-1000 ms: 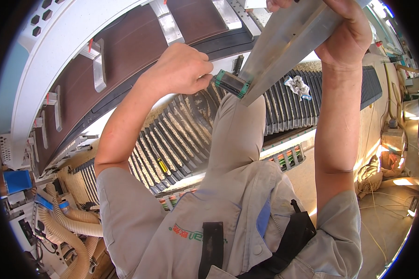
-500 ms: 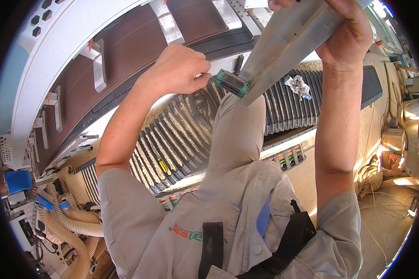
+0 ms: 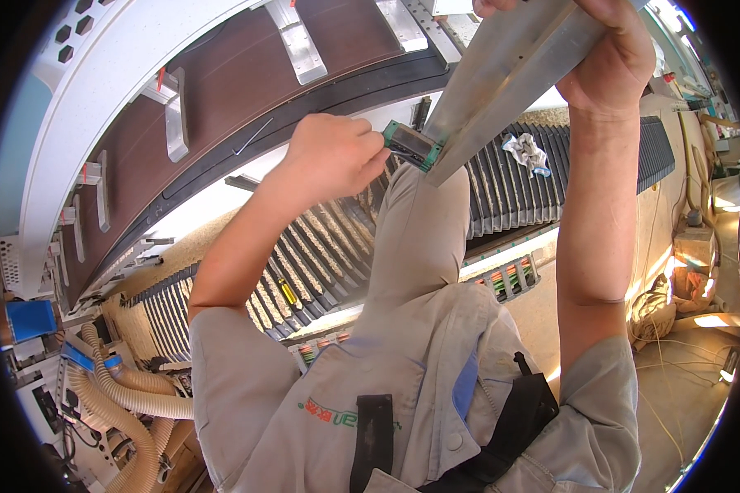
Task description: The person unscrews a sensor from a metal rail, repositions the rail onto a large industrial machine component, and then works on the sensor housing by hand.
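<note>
Aluminium profile is clamped in the right hand, raised above the machine bed to steady it. Left hand pinches a green-edged gauge against the profile's lower end, fingers closed on it.

Left hand slips down a little; the rest holds.

Over the last second the left hand has drifted slightly lower and toward the person's left in the head view, and its fingers remain pinched on the small green-edged gauge set against the lower end of the long grey metal profile. The gauge has shifted with it by a hair. The right hand, gripping the upper part of the profile, sits marginally lower in the picture as well, so the whole view may simply have tipped.
</note>
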Tool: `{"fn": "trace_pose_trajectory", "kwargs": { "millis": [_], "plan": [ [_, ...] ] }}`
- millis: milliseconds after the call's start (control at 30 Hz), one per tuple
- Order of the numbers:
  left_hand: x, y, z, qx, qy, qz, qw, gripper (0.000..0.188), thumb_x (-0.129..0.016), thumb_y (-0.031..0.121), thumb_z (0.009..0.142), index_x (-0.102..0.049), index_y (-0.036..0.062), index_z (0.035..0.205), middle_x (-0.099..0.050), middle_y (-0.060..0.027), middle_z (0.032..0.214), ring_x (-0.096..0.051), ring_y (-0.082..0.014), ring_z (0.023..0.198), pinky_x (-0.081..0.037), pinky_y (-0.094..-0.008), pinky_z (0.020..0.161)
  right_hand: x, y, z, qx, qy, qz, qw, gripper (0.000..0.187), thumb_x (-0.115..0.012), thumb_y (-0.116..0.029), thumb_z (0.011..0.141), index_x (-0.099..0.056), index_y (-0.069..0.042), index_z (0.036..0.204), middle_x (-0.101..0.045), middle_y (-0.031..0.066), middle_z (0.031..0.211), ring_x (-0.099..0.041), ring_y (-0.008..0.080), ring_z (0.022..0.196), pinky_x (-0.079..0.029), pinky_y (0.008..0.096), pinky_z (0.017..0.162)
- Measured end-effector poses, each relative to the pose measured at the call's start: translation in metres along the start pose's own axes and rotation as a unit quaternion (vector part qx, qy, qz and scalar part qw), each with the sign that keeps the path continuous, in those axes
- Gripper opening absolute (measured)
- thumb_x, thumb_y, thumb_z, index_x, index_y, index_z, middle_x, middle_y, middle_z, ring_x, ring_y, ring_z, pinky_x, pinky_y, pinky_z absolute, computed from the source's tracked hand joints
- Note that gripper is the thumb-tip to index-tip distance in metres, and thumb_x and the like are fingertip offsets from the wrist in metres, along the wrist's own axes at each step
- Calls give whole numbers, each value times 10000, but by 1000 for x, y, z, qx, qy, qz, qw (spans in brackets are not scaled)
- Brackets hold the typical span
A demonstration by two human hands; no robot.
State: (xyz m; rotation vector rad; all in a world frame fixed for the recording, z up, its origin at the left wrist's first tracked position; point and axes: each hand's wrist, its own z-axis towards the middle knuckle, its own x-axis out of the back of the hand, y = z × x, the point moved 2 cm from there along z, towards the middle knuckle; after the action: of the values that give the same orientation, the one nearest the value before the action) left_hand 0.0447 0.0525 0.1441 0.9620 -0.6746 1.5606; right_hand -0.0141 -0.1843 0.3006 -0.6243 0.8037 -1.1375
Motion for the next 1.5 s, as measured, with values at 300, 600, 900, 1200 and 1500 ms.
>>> {"fn": "trace_pose_trajectory", "kwargs": {
  "millis": [300, 600, 900, 1200, 1500],
  "plan": [
    [2, -1, -10, 19, 28, 37, 999, 219, -775, 182, 802, -598, 120, 690, -522, -26, 648, -593, -254, 582, -461, -379, 501, -3, -1, -2, -14, 7, 10, 1000, 608, -719, -269, 803, -589, 63, 1295, -688, 161, 877, -702, 277, 781, -611, 394, 756],
    [3, -8, -8, 10, 19, 38, 999, 217, -775, 183, 800, -603, 111, 689, -552, -29, 656, -605, -252, 594, -469, -388, 511, -8, 1, -1, -21, -1, 58, 998, 611, -723, -256, 799, -582, 59, 1303, -680, 155, 881, -701, 280, 781, -612, 396, 759],
    [4, -10, -8, 16, 19, 23, 999, 206, -771, 179, 796, -608, 116, 686, -560, -32, 651, -612, -252, 598, -482, -384, 520, -8, 0, -1, -15, 3, 12, 1000, 604, -727, -263, 800, -590, 56, 1295, -679, 157, 867, -700, 276, 767, -613, 388, 747],
    [4, -9, -7, 29, -15, 27, 999, 266, -708, 229, 849, -595, 114, 638, -557, -41, 625, -627, -277, 617, -486, -414, 518, -12, 0, -2, -11, 6, -1, 1000, 613, -726, -265, 795, -591, 58, 1298, -676, 159, 858, -700, 276, 759, -614, 385, 741],
    [4, -13, -10, 47, -2, -4, 999, 171, -766, 182, 809, -644, 116, 710, -600, -36, 684, -621, -274, 613, -471, -397, 523, -13, -3, -2, -2, 10, -9, 1000, 612, -723, -259, 789, -591, 62, 1292, -678, 156, 860, -700, 270, 758, -614, 383, 746]
  ]
}}
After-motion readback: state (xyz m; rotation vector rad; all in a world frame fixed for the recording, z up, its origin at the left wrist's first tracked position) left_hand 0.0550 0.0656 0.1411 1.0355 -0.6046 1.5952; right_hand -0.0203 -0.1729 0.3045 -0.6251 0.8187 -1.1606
